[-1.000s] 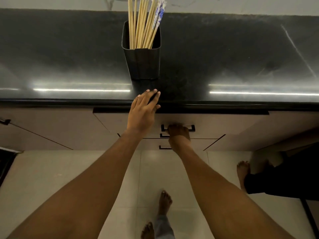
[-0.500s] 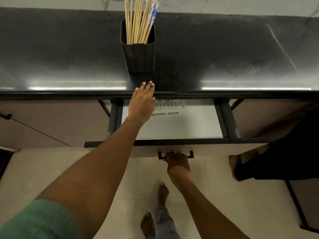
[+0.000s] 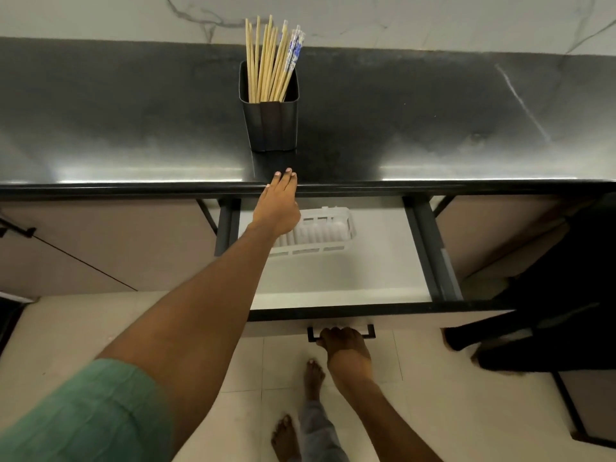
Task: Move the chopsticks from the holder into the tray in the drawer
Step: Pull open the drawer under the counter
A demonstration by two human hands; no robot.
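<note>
Several wooden chopsticks (image 3: 265, 66), one pair in a blue-patterned wrapper, stand upright in a dark square holder (image 3: 270, 126) on the black countertop (image 3: 133, 121). My left hand (image 3: 278, 206) rests flat on the counter's front edge just below the holder, fingers together and holding nothing. The drawer (image 3: 336, 278) beneath is pulled out. A white slotted tray (image 3: 320, 235) lies at its back left, partly hidden by my left hand. My right hand (image 3: 341, 341) is closed around the drawer's black handle (image 3: 368, 331).
Beige cabinet fronts flank the drawer on both sides. A person in dark clothing (image 3: 533, 315) stands close at the right, beside the drawer's right rail. My bare feet (image 3: 300, 415) are on the pale tiled floor below the drawer front.
The drawer went from closed to pulled well out, drawn by my right hand on the handle. The white tray came into view. My left hand stayed on the counter edge.
</note>
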